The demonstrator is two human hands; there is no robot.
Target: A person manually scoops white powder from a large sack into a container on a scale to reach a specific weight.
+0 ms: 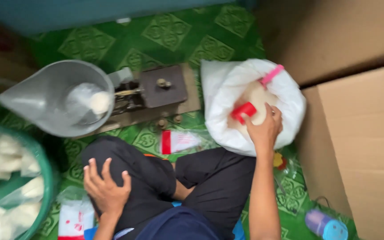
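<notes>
Green basin [47,186]: at my far left edge, cut off by the frame, filled with small white packed bags [5,164].
Left hand [105,189]: fingers spread wide, resting flat on my left knee, holding nothing.
Bag stack [74,218]: red-and-white plastic bags on the floor just beside that knee.
Scale pan [54,100]: grey scoop-shaped pan on the balance scale [156,95], a small white heap in it.
Floor [170,31]: green patterned mat, open room beyond the scale.
Right hand [263,126]: closed around a red cup [244,111], inside the sack.
White sack [285,95]: mouth open, pale grain inside, pink scoop [272,75] at its far rim.
Cardboard box [361,146]: walls off my right side.
</notes>
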